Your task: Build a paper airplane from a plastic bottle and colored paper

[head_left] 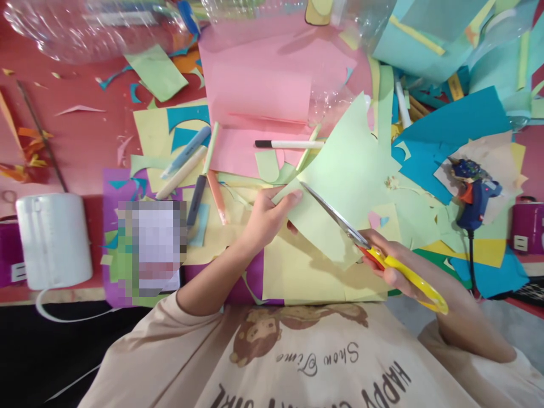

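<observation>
My left hand (272,218) pinches the near left edge of a pale green paper sheet (348,164), thumb on top. The sheet is held above the table at a slant, its far corner pointing up and away. In my right hand (393,258) is a pair of scissors (385,260) with yellow and red handles. Its metal blades lie across the sheet, and their tips come close to my left thumb. Whether the blades are parted is hard to see. Beneath the sheet lies pale yellow paper (297,277).
A blue glue gun (478,204) rests on paper scraps at the right. Several markers, including a black-capped white pen (289,144), lie beyond my left hand. A white box with a cable (55,241) stands at the left. Clear plastic bottles (97,28) line the back.
</observation>
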A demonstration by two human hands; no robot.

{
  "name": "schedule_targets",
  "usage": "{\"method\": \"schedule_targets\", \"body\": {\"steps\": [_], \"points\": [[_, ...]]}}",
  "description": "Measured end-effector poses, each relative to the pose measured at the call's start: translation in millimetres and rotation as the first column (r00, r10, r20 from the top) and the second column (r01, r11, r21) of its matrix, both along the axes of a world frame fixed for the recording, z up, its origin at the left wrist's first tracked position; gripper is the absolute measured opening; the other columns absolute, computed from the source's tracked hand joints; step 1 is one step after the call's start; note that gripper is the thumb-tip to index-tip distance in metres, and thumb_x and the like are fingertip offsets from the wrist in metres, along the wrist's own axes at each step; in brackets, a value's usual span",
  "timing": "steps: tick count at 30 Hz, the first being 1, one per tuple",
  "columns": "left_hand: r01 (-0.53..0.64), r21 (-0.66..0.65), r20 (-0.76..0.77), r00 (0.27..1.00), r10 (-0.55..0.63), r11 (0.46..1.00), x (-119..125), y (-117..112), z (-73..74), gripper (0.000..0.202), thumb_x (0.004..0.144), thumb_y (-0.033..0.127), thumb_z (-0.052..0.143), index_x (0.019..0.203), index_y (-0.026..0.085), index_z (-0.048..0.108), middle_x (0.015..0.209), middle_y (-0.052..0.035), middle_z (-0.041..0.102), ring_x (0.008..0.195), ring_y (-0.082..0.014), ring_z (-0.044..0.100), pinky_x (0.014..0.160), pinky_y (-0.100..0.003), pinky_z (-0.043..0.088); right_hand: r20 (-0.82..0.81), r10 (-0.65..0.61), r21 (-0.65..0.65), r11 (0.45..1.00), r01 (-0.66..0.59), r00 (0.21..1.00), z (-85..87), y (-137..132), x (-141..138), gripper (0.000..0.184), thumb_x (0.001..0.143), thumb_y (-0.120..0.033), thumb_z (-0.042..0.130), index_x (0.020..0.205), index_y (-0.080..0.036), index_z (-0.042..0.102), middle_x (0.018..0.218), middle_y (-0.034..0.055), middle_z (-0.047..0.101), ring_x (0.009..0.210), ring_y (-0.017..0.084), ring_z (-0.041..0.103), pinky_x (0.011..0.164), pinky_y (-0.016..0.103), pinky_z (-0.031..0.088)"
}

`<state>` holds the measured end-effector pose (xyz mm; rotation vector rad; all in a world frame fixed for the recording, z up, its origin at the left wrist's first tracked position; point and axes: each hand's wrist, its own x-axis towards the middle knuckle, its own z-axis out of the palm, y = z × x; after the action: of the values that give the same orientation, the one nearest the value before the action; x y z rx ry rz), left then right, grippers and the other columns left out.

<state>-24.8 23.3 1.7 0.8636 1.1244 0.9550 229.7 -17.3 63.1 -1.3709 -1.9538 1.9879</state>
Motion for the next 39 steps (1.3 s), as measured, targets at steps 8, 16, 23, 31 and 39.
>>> {"method": "schedule_targets", "body": {"steps": [8, 16, 23, 31, 39], "points": [[-0.027, -0.007, 0.003, 1.000, 0.027, 1.000, -1.0, -0.6, -3.0, 0.033, 0.082, 0.040, 0.065, 0.058, 0.018, 0.059, 0.046, 0.0022, 0.057, 0.035, -0.0108, 0.054, 0.029, -0.020, 0.045, -0.058, -0.100, -0.112, 0.989, 0.093, 0.993, 1.6, 1.9, -8.7, 0.073, 0.075, -0.085, 0.036, 0.111, -0.023, 0.047, 0.072, -0.0032, 0.037, 0.057, 0.010, 0.026, 0.046, 0.023, 0.024], [-0.049, -0.022, -0.011, 0.999, 0.049, 0.999, -1.1, 2.1, 0.5, 0.030, 0.079, 0.038, 0.067, 0.060, 0.016, 0.062, 0.048, 0.0022, 0.059, 0.035, -0.0101, 0.055, 0.028, -0.018, 0.045, -0.059, -0.221, -0.271, 0.942, 0.198, 0.973, -0.4, 1.0, -12.7, 0.066, 0.075, -0.074, 0.057, 0.116, -0.024, 0.049, 0.069, -0.0054, 0.035, 0.053, 0.007, 0.023, 0.043, 0.022, 0.017], [-0.031, -0.056, -0.039, 0.999, 0.029, 0.998, 0.3, 2.5, 3.5, 0.029, 0.077, 0.038, 0.066, 0.058, 0.016, 0.059, 0.046, 0.0035, 0.057, 0.035, -0.0085, 0.053, 0.029, -0.017, 0.044, -0.053, -0.142, -0.203, 0.971, 0.129, 0.988, -1.8, 1.1, -7.1, 0.062, 0.081, -0.070, 0.053, 0.121, -0.024, 0.047, 0.070, -0.0044, 0.037, 0.054, 0.009, 0.029, 0.044, 0.022, 0.023], [0.018, -0.031, -0.113, 0.993, -0.022, 0.999, 3.9, 2.8, 15.0, 0.027, 0.075, 0.036, 0.066, 0.059, 0.015, 0.057, 0.052, 0.0026, 0.059, 0.039, -0.0076, 0.054, 0.034, -0.016, 0.045, -0.101, -0.096, -0.108, 0.990, 0.085, 0.990, -0.3, 0.8, -9.2, 0.075, 0.078, -0.082, 0.036, 0.122, -0.022, 0.045, 0.069, -0.0047, 0.036, 0.055, 0.009, 0.027, 0.047, 0.024, 0.023], [0.029, -0.033, -0.106, 0.994, -0.033, 0.999, 2.6, 2.2, 15.4, 0.028, 0.075, 0.033, 0.067, 0.058, 0.016, 0.053, 0.050, 0.0047, 0.055, 0.038, -0.0069, 0.054, 0.033, -0.014, 0.042, -0.085, -0.182, -0.294, 0.944, 0.150, 0.980, 2.7, 4.3, -13.8, 0.080, 0.070, -0.084, 0.049, 0.123, -0.024, 0.045, 0.069, -0.0059, 0.037, 0.052, 0.008, 0.027, 0.042, 0.021, 0.020]]}}
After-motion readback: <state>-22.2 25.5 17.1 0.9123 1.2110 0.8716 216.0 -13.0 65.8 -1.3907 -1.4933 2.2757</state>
